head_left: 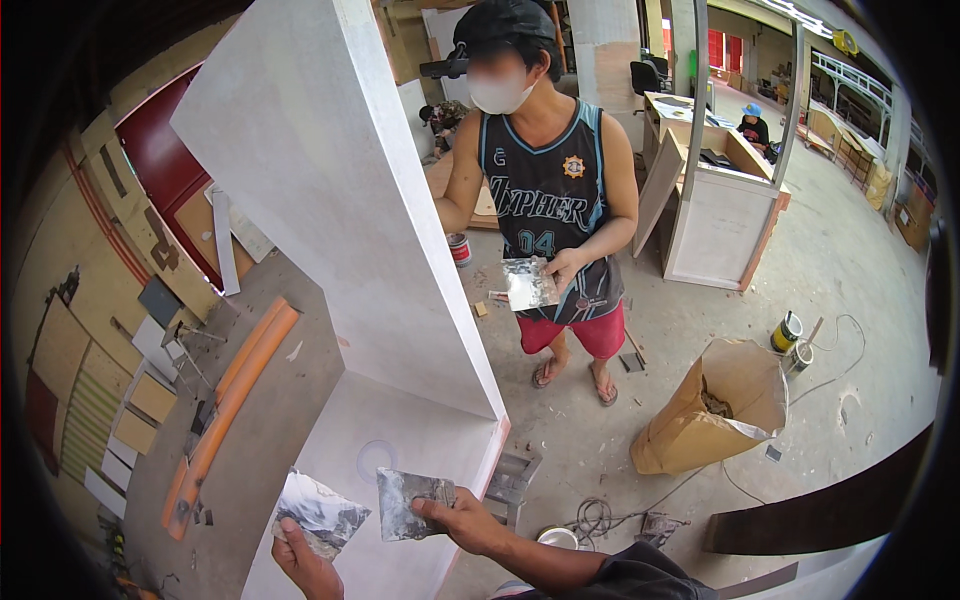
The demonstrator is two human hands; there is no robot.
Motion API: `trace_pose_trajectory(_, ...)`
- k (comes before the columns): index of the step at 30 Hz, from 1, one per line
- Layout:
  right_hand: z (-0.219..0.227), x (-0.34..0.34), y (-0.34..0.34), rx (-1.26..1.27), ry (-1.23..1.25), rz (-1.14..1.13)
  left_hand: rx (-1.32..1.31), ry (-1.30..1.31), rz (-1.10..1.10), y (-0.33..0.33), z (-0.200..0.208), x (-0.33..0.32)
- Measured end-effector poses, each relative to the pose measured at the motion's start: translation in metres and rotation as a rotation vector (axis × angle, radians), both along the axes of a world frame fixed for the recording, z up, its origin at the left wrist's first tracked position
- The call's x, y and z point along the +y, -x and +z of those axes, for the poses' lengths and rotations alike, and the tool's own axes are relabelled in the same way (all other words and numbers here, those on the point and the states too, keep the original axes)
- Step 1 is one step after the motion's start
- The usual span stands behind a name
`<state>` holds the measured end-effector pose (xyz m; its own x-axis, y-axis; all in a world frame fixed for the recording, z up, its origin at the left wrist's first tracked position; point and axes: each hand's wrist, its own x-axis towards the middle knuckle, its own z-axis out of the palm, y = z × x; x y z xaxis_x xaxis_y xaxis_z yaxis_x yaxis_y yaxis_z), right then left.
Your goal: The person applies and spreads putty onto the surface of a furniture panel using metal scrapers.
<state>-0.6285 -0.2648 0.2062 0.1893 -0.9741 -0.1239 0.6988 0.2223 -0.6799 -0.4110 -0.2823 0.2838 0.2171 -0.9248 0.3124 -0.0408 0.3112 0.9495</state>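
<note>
My left hand pinches the lower edge of a thin, square putty plate, smeared with white paste and dark streaks. My right hand grips a flat grey putty scraper by its right side, thumb on top. The two square pieces are close together but apart, above a white horizontal panel. From that panel rises a tall white upright panel. A round ring or mark shows on the horizontal panel just beyond the scraper.
Beyond the upright panel stands a co-worker holding a similar smeared plate. A brown paper sack, cans and a loose cable are on the floor at right. Orange pipes lie at left; a dark beam is near right.
</note>
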Motion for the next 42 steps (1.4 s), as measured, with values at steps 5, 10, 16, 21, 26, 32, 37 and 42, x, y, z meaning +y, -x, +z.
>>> trace_pose_trajectory(5,0.007,0.005,-0.001,0.132,0.007,0.004,-0.051,0.007,0.141,0.015,0.005,0.009)
trace_pose_trajectory(10,0.020,0.015,0.002,0.042,0.072,-0.078,-0.128,-0.042,0.079,0.031,0.012,0.011)
trace_pose_trajectory(16,0.021,0.026,-0.008,-0.154,0.041,-0.058,-0.109,0.076,-0.001,0.030,0.015,0.029)
trace_pose_trajectory(21,0.020,0.039,0.000,-0.208,0.050,-0.133,-0.061,0.114,0.010,0.027,0.014,0.035)
trace_pose_trajectory(26,0.023,0.036,-0.021,-0.149,0.010,-0.061,-0.038,0.025,-0.163,0.026,0.024,0.036)
trace_pose_trajectory(32,0.039,0.028,-0.028,-0.166,-0.012,-0.049,-0.282,-0.240,-0.238,0.017,0.034,0.030)
trace_pose_trajectory(37,0.029,0.020,-0.033,-0.149,-0.052,-0.054,-0.365,-0.288,-0.218,0.015,0.028,0.026)
trace_pose_trajectory(42,0.024,0.019,-0.032,-0.184,-0.078,-0.030,-0.433,-0.290,-0.177,0.017,0.020,0.029)
